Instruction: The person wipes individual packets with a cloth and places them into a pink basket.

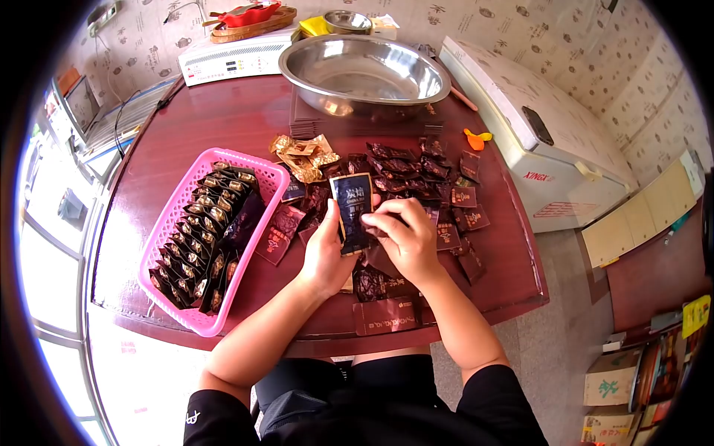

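Observation:
Upright in my left hand (325, 249) is a dark blue tea packet (351, 195) with a gold border and pale lettering. The left thumb lies along its left edge, and the other fingers are behind it. My right hand (405, 236) is closed, its fingertips pinched at the packet's right edge. Around both hands lie dark brown sachets (394, 167), some crumpled and some flat. A flat brown packet (387, 316) rests at the table's front edge. Crumpled gold wrappers (305, 157) sit just beyond my left hand.
A pink plastic basket (152, 256) at the left holds rows of dark packets. At the back of the red-brown table (216, 111) stand a large steel bowl (364, 97) and a white machine (234, 63). A phone (537, 125) lies on the white freezer (561, 171) at the right.

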Demonstrator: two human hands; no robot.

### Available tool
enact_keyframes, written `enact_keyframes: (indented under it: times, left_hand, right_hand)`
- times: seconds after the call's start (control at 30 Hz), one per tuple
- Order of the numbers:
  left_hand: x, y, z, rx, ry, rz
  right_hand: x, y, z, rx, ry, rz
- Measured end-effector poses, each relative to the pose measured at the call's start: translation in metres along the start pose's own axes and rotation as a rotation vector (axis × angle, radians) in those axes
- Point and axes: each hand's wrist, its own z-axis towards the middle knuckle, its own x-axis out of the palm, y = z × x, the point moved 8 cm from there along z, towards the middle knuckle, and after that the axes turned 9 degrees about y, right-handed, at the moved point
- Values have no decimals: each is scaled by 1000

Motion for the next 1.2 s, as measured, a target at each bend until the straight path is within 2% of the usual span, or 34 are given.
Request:
enact_keyframes:
  times: [0.1, 0.17, 0.2, 0.23, 0.3, 0.43, 0.47, 0.5, 0.6, 0.7, 0.77, 0.83, 0.9, 0.97, 1.07, 1.1, 1.2]
  left_hand:
    - [-9, 0, 0, -5, -56, 36]
    - [-11, -1, 2, 7, 112, -13]
    - [-12, -2, 2, 3, 74, 19]
    - [-7, -1, 2, 3, 70, 20]
    - [-9, -2, -1, 35, -86, 160]
    - [-9, 9, -3, -39, -26, 206]
    - [-9, 11, -5, -7, -130, 225]
    - [-11, 12, -5, -11, -128, 225]
    - [-13, 1, -1, 73, -88, 210]
    - [-14, -5, 0, 74, -102, 210]
    - [-12, -1, -2, 61, -136, 183]
    - [-19, 12, -3, 47, -131, 76]
    - [-14, 20, -8, -4, -201, 108]
    - [-15, 20, -8, -31, -202, 121]
    - [-22, 12, -4, 14, -157, 98]
    - [-19, 2, -6, 38, -251, 149]
    - [-31, -1, -2, 86, -274, 99]
  right_hand:
    - [-1, 8, 0, -29, 35, -1]
    - [10, 22, -2, -98, 142, 85]
    - [14, 29, -1, -155, 148, 63]
    - [19, 28, -4, -140, 151, 50]
    - [14, 19, -3, -89, 139, 55]
    - [-5, -7, -2, 91, -64, -55]
    - [-7, -13, -5, 140, -75, -40]
    - [-5, -13, -7, 158, -72, -2]
    - [11, 6, -7, 89, 49, 160]
    - [21, 24, -4, -32, 161, 134]
    - [17, 18, -4, -18, 99, 89]
    - [8, 1, -4, 62, 1, 37]
    - [-1, -15, -5, 181, -65, 13]
    - [1, -15, -7, 234, -43, -17]
    - [14, 6, -4, 93, 76, 78]
    - [19, 14, -5, 62, 139, 108]
    - [25, 12, -5, 84, 130, 99]
